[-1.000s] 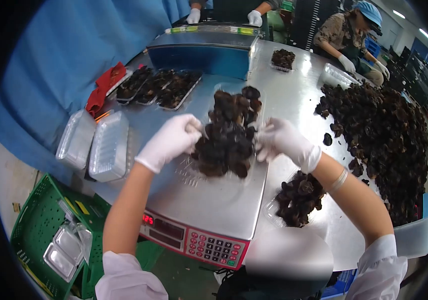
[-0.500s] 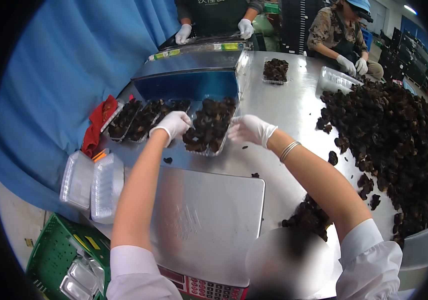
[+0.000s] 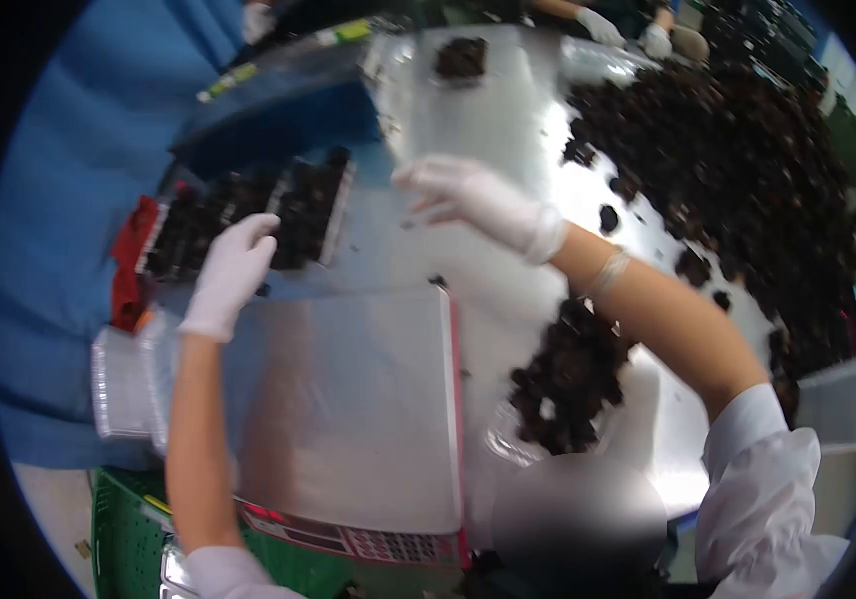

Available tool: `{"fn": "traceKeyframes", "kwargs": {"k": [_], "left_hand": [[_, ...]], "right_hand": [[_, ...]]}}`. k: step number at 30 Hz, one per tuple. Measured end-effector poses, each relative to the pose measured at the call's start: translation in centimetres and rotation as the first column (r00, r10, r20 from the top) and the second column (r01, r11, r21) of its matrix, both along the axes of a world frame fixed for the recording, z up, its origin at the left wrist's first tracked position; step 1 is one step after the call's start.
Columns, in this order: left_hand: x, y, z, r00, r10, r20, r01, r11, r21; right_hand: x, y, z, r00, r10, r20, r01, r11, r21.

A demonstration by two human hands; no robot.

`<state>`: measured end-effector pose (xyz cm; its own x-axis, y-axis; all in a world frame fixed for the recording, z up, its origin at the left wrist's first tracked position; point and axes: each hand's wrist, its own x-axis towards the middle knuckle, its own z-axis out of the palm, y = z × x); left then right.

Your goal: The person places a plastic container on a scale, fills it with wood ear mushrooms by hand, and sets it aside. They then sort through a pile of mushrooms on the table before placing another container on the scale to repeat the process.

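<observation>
My left hand (image 3: pixel 233 270), in a white glove, is just in front of the row of filled trays (image 3: pixel 238 215), fingers apart and holding nothing. The trays of dark fungus stand side by side at the left. Over the metal table (image 3: pixel 508 329), right of the trays, my gloved right hand (image 3: pixel 478 200) hangs with spread fingers and nothing in it. Below my right forearm lies another clear tray (image 3: pixel 510 439) heaped with dark fungus (image 3: pixel 563 384). The flat scale (image 3: pixel 358 399) is nearest my left forearm.
A large fungus heap (image 3: pixel 718 170) covers the right side. One filled tray (image 3: pixel 461 60) stands at the back. Clear containers (image 3: pixel 123 384) and a green crate (image 3: pixel 123 539) are at the left. Co-workers' gloved hands (image 3: pixel 600 27) show at the top.
The tray that was between my hands now stands against the others at the left. Both hands are off it and apart. The view has shifted to the right and down.
</observation>
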<state>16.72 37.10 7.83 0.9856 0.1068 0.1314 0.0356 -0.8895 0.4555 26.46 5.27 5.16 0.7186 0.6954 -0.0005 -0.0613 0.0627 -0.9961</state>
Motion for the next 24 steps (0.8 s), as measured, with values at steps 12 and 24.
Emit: {"fn": "traceKeyframes", "kwargs": {"k": [12,24], "left_hand": [[-22.9,-26.8,2.1,0.903,-0.423,0.082,0.42,0.906,0.048],[-17.5,-30.7,-8.9,0.993,0.108,0.042,-0.113,0.979,0.171]], "right_hand": [[-14.7,-25.0,0.3,0.96,-0.246,-0.134,0.083,0.707,-0.702],[-14.6,-22.4,-5.8,0.963,-0.259,-0.073,0.159,0.766,-0.623]]}}
